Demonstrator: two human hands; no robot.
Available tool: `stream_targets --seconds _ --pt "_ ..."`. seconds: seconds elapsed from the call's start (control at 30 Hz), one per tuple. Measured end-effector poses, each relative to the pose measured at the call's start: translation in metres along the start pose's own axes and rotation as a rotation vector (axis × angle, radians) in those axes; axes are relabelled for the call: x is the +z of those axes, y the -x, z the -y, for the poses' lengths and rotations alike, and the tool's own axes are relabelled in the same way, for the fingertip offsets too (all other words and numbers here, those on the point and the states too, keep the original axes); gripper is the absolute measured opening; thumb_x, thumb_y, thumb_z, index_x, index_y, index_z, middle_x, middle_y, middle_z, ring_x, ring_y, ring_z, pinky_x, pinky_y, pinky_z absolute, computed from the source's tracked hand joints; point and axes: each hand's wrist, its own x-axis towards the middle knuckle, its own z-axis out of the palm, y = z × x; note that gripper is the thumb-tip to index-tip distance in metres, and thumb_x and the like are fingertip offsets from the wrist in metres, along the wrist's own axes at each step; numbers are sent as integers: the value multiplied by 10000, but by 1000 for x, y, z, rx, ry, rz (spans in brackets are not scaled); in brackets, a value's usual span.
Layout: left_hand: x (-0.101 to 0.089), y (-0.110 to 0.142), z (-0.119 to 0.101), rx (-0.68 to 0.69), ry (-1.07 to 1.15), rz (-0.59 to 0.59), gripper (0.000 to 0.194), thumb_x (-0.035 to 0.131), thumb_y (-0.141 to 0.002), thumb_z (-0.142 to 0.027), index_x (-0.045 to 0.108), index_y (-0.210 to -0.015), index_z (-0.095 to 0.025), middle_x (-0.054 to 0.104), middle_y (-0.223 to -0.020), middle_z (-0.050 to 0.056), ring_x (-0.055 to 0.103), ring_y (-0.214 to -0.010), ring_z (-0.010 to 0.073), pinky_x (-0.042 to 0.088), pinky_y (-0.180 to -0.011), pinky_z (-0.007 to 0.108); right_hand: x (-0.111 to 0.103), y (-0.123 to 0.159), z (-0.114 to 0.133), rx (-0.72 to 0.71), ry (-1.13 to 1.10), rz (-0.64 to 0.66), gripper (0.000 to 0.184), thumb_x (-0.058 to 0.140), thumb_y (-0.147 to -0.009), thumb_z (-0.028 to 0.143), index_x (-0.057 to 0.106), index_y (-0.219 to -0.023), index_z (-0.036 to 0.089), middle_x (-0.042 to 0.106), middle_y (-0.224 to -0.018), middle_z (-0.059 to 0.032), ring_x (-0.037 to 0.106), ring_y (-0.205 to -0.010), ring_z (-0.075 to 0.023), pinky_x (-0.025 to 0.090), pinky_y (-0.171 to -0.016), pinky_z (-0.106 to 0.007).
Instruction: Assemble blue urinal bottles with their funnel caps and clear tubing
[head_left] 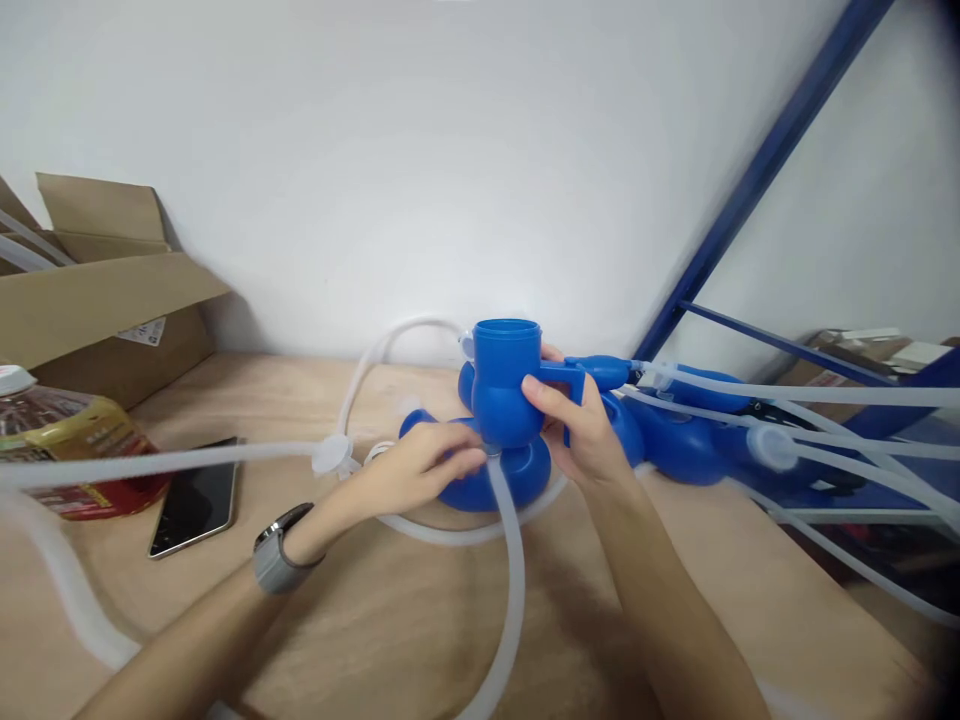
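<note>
My right hand grips an upright blue plastic pot by its side handle, thumb pressed on its wall. The pot has a round open top and a bulging lower body. At its underside, my left hand is closed, fingertips on the joint where a translucent white hose meets the pot. What the left fingers pinch there is partly hidden. From this joint the hose curves down to the front edge of the view. Behind and below the held pot lies another blue pot on the wooden table.
More blue pots with hoses lie to the right, beside a blue metal rack. Leftward are a cardboard box, a yellow-and-red labelled bottle and a phone. A hose with a white round cap crosses the table.
</note>
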Motion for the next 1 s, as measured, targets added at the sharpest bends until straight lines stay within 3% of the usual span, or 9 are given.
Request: stream_targets --seconds 0.2,0.37,0.5,0.6,0.73,0.83,0.93,1.0 --pt "-1 5 0 131 -301 -12 254 386 -1049 -184 570 -874 -191 653 -856 35 604 -773 167 463 -748 296 -2 -6 0 43 -102 -29 660 893 -708 480 693 -1303 277 787 -1093 -38 719 -1123 -339 606 -970 -494" --pt "0 7 5 195 -335 2 250 374 -979 -67 542 -847 -198 630 -812 14 581 -730 150 437 -704 267 -5 -9 -9 41 -102 -15 629 831 -752 591 711 -1282 275 791 -1173 -62 686 -1229 -378 575 -1027 -564" --pt "5 5 3 205 -354 133 256 404 -941 -38 597 -867 -190 690 -857 33 635 -758 161 456 -697 261 -15 -15 -11 24 -55 13 649 713 -810 724 725 -1263 260 786 -1210 -94 660 -1280 -403 556 -1046 -604" --pt "10 3 1 120 -312 196 238 425 -988 -102 643 -948 -189 727 -922 53 674 -783 181 481 -695 276 -22 -18 -10 12 -52 31 662 663 -826 762 740 -1241 253 788 -1203 -106 651 -1294 -417 559 -1036 -623" --pt "11 1 -1 93 -43 88 228 480 -1050 -283 690 -1091 -204 729 -1129 93 681 -1064 239 523 -941 352 -21 -17 -11 -39 -8 -29 661 752 -792 706 707 -1307 296 780 -1231 -76 646 -1307 -394 565 -1046 -599" --pt "12 -1 -2 -21 398 7 286 604 -1015 -385 693 -1239 -229 708 -1271 98 617 -1264 267 472 -1093 396 -13 -15 -16 -54 -42 -51 674 774 -790 684 676 -1340 307 768 -1249 -63 643 -1308 -373 572 -1043 -577" --pt "17 -5 -1 -162 909 -132 348 678 -972 -488 720 -1146 -189 731 -1080 94 681 -1066 239 514 -1026 387 -4 -14 -22 -37 -118 -68 689 835 -762 620 653 -1352 312 767 -1216 -48 671 -1255 -351 597 -1013 -539" --pt "21 -6 -1 -187 1106 -188 362 761 -909 -514 705 -995 -166 684 -899 46 655 -835 167 539 -959 361 2 -12 -26 -19 -163 -70 705 865 -746 581 641 -1360 318 762 -1200 -39 692 -1204 -334 619 -979 -506"
